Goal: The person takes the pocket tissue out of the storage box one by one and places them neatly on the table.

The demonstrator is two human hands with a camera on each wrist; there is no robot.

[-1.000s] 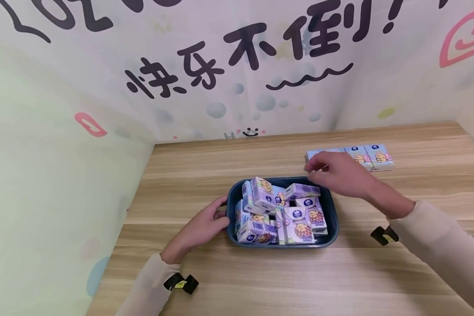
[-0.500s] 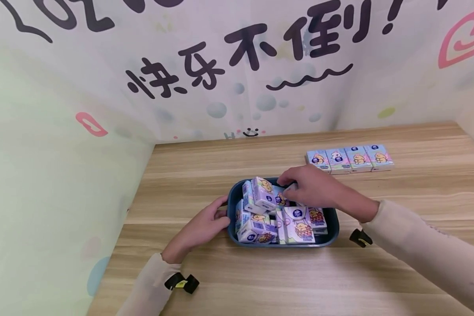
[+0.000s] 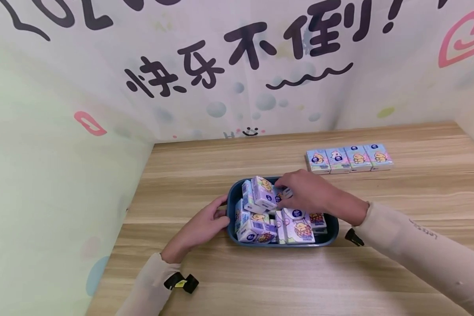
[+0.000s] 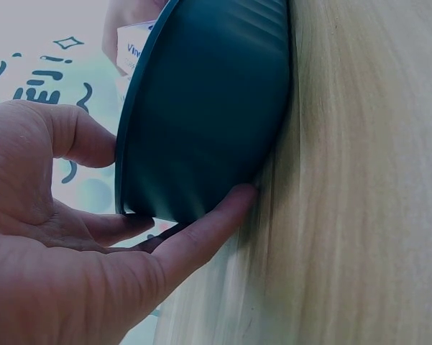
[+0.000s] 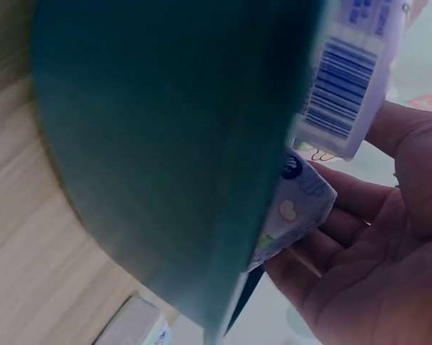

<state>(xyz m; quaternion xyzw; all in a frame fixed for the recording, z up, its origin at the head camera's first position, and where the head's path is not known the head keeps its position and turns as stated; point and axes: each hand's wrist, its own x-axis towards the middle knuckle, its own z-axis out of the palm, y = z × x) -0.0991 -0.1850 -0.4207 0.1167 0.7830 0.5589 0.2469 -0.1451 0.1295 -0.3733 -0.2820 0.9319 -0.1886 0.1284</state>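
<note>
The left hand (image 3: 201, 226) touches the left end of a dark teal basket (image 3: 335, 219), thumb tip at its rim and fingers against the outer wall (image 4: 201, 108). Several small purple and blue packs (image 3: 300, 230) lie jumbled inside, some tilted. The right hand (image 3: 314, 195) reaches over the back right part. Between its thumb and fingers shows the end of a small pack (image 3: 287, 193), mostly covered by the hand. In the right wrist view, fingers (image 5: 352, 194) lie behind a pack with a heart print (image 5: 291, 208), beside a purple pack with a barcode (image 5: 345, 86).
Behind the basket, to the right, several blue packs (image 3: 359, 159) stand side by side in a row on the wooden table (image 3: 229, 281). A printed white cloth (image 3: 237, 105) hangs at the table's back edge.
The right hand has come from beside the row of packs, left and down into the basket, and grips a pack there that lay uncovered earlier. The left hand has not moved.
</note>
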